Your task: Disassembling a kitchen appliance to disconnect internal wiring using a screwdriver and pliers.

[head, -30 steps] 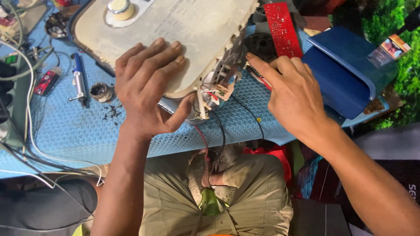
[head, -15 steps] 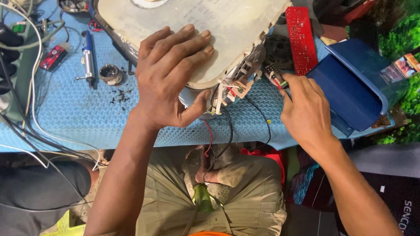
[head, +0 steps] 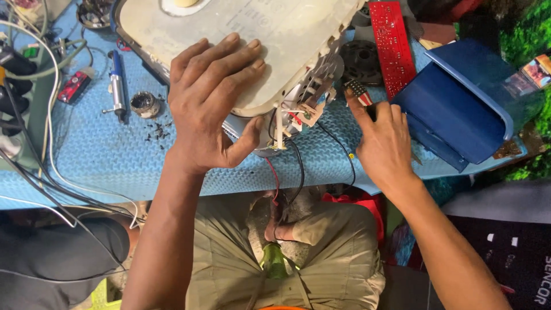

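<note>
Small electronics repair workshop, judged from the following. Work surface covered by a blue textured mat. Opened cream-coloured appliance housing with exposed bracket and red and black wiring trailing over the edge. Bare red circuit board beside a black round part. Pen-shaped blue hand tool, small metal tin and dark debris alongside. Tangled cables at the left. Blue plastic bin at the right.

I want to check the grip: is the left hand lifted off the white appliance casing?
No, the left hand lies flat on the white appliance casing, palm down with fingers spread.
</note>
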